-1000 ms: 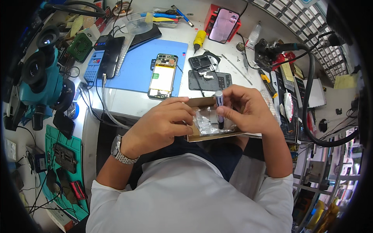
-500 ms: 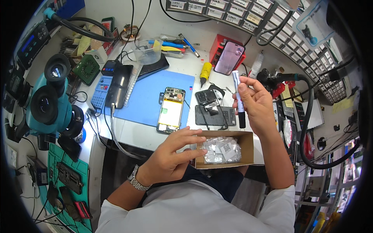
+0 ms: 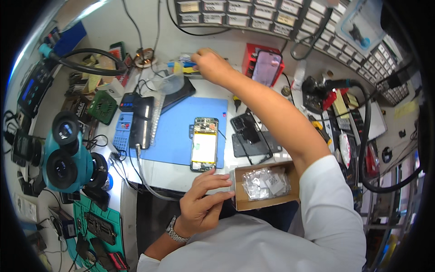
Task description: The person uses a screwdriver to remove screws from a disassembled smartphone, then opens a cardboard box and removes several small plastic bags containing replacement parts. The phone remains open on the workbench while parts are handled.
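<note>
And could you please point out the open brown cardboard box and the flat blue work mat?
Open brown cardboard box (image 3: 263, 202): head view, on its near edge.
Flat blue work mat (image 3: 174, 131): head view, on its bare surface.

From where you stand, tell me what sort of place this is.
Most likely a phone repair workshop: an opened phone with its insides bare, a teal microscope at left, and rows of small drawers along the back.
</note>
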Available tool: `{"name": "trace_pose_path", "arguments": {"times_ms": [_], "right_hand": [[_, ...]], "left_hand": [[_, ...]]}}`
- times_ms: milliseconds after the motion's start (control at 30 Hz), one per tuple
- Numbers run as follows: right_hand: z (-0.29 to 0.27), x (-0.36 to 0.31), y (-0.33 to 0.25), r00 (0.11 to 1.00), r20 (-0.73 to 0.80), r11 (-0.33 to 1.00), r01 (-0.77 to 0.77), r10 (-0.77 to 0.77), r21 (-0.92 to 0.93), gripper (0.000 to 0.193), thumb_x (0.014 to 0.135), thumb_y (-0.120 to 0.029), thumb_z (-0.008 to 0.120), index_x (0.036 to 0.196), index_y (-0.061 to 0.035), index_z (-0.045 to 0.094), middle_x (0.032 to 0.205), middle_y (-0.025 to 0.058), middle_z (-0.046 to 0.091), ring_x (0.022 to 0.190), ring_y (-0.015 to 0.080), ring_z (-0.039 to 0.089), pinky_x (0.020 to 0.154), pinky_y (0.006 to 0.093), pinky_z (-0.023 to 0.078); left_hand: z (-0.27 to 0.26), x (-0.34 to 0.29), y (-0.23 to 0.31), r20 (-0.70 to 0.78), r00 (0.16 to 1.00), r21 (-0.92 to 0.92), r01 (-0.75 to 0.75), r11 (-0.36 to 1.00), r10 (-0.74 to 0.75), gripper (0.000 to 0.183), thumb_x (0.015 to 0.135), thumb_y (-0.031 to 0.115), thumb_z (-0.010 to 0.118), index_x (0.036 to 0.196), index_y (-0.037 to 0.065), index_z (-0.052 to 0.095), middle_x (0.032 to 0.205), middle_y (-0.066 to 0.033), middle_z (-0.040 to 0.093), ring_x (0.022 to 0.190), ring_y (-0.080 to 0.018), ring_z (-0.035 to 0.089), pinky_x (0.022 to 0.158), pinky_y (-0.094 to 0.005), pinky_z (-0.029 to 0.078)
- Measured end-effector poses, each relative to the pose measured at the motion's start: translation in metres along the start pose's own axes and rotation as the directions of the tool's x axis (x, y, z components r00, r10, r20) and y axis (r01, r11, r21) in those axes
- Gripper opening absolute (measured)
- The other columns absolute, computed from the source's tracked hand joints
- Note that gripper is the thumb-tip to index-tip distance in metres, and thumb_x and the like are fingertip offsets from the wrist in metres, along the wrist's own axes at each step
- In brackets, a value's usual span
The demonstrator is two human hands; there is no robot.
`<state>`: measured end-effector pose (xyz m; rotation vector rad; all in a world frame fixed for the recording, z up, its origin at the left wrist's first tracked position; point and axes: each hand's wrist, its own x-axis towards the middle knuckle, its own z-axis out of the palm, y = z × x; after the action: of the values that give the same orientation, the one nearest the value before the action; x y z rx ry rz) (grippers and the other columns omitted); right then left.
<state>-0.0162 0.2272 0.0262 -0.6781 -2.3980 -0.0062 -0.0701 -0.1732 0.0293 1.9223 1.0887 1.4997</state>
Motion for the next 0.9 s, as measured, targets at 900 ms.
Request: {"name": "trace_pose_path", "arguments": {"times_ms": [900], "right_hand": [[-0.272, -0.324, -0.169, 0.709, -0.413, 0.819, -0.469, 0.572, 0.33, 0.022, 0.087, 0.013, 0.08, 0.107, 0.0032, 0.08, 0.101, 0.0121, 0.08, 0.094, 0.0185, 0.075, 0.085, 0.0301, 0.057]], "left_hand": [[0.1, 0.103, 0.006, 0.848, 0.524, 0.19, -0.442, 0.877, 0.08, 0.016, 0.086, 0.005, 0.076, 0.101, 0.0, 0.074, 0.098, -0.0129, 0.075, 0.099, -0.0305, 0.076, 0.081, -0.0417, 0.064]]}}
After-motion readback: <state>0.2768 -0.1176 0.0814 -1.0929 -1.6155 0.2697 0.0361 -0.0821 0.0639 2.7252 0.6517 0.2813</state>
